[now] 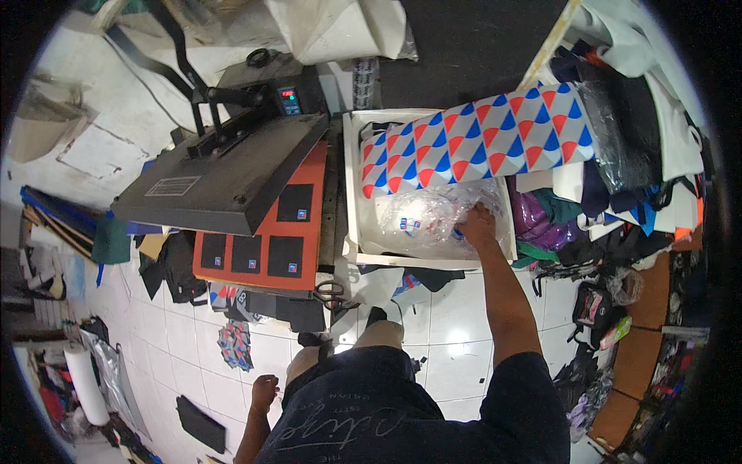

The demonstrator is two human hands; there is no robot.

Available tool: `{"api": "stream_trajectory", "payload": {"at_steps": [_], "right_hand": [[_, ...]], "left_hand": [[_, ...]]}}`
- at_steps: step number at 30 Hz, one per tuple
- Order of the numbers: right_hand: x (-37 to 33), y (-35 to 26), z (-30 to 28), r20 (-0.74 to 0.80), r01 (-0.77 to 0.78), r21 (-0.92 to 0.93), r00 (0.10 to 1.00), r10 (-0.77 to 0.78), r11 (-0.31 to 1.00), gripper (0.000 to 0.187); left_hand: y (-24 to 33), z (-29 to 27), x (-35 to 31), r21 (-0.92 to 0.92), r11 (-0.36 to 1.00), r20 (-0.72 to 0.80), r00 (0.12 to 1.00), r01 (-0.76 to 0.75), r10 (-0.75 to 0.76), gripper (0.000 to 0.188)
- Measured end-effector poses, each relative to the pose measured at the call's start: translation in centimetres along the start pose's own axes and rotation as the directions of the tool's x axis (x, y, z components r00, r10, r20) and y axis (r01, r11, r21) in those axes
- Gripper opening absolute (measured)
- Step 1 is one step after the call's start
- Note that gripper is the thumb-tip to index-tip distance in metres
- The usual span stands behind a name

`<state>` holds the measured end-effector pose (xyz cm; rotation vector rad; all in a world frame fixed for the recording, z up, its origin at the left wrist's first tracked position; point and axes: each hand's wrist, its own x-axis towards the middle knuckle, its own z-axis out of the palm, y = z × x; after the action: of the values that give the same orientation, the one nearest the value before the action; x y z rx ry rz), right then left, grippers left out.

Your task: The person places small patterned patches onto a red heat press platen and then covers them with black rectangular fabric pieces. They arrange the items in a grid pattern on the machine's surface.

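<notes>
My right hand [478,224] reaches into a crumpled clear plastic bag [433,236] inside a shallow white box [353,193]. Its fingers look bent down into the plastic; whatever lies under them is hidden. Small white, blue and red pieces [409,225] show through the bag. Across the back of the box lies a long sheet [479,139] patterned in red, blue and grey. Low beside my body, my left hand [265,393] hangs empty with loosely bent fingers. Left of the box, a heat press [224,166] has its upper plate raised over an orange pad [301,224] bearing several black fabric squares [246,254].
Scissors [332,295] rest at the press's front edge. Piled fabric and plastic-wrapped garments [549,220] crowd the box's right side. Dark cloth [201,424] and patterned scraps [235,346] lie on the white tiled floor [456,352]. A white roll [85,383] stands at the left.
</notes>
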<state>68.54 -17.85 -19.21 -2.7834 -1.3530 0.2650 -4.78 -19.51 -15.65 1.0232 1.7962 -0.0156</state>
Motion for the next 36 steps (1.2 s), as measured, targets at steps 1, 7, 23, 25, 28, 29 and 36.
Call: {"api": "stream_trajectory", "payload": {"at_steps": [1, 7, 23, 25, 28, 29, 36], "right_hand": [[-0.1, 0.2, 0.2, 0.007, -0.005, 0.035, 1.000, 0.005, 0.999, 0.055], [0.2, -0.3, 1.0, 0.114, 0.011, 0.071, 0.993, -0.019, 0.997, 0.062], [-0.3, -0.2, -3.2, 0.053, -0.090, 0.241, 0.995, 0.080, 0.966, 0.047], [-0.7, 0.4, -3.0, -0.162, 0.024, 0.349, 0.986, 0.036, 0.937, 0.044], [0.3, 3.7, -1.6, -0.190, 0.027, 0.582, 0.976, 0.104, 0.812, 0.041], [0.5, 2.4, -2.5, -0.144, -0.011, 0.668, 0.979, 0.144, 0.744, 0.039], [-0.5, 0.8, -5.6, -0.149, -0.023, 0.526, 0.982, 0.119, 0.850, 0.043]], "left_hand": [[-0.2, 0.1, 0.2, 0.018, 1.000, 0.013, 1.000, -0.005, 0.005, 0.030], [-0.7, 2.1, 0.8, -0.046, 0.996, 0.018, 0.997, -0.075, 0.076, 0.030], [-2.3, 2.1, -1.3, -0.168, 0.985, -0.012, 0.999, 0.041, -0.044, 0.029], [-2.6, 2.0, -1.0, -0.140, 0.988, -0.019, 0.998, 0.059, -0.062, 0.029], [-2.1, 2.1, 0.2, -0.162, 0.985, 0.031, 0.998, 0.055, -0.051, 0.029], [-2.4, 1.8, 0.2, -0.168, 0.984, 0.017, 0.998, 0.055, -0.053, 0.029], [0.6, 1.7, 1.3, -0.112, 0.988, 0.017, 0.994, -0.107, 0.109, 0.029]]}}
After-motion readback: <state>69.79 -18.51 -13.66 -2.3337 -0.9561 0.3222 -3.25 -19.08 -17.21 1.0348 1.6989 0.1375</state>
